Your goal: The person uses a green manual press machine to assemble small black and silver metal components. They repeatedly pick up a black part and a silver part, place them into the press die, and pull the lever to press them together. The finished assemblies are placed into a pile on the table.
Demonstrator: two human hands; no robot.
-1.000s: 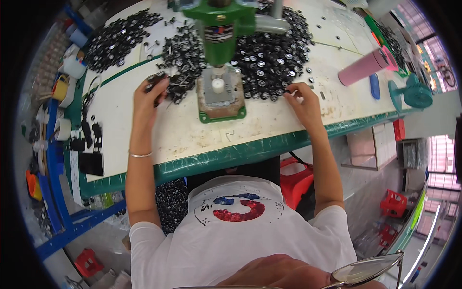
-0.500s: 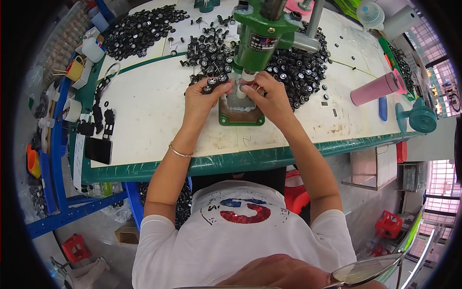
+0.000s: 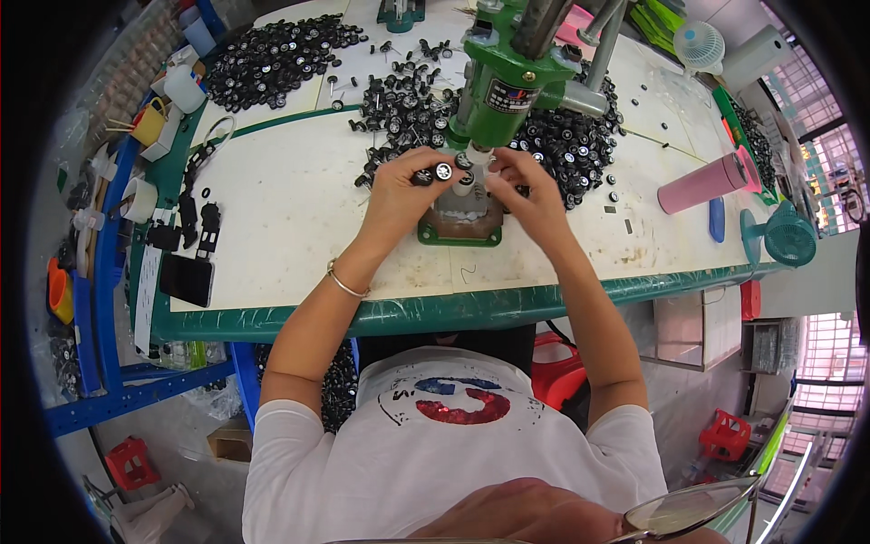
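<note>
At the middle of the white counter (image 3: 272,218), under the head of a green press (image 3: 507,82): left hand (image 3: 403,186) and right hand (image 3: 530,186), raised close together just above the press's green base plate (image 3: 458,227).
- Left hand: fingers curled, pinching small black wheels with pale hubs (image 3: 435,170) at the fingertips.
- Right hand: fingertips drawn together at the press nose; what they pinch cannot be told.
- Loose black wheels, heap (image 3: 562,145): behind the press, on the right.
- Second heap (image 3: 272,54): far left of counter.
- Pink tumbler (image 3: 707,181), lying flat: right side, well apart from the hands.
- Teal fan (image 3: 784,238): right edge.
- Bangle (image 3: 344,283): left wrist.
</note>
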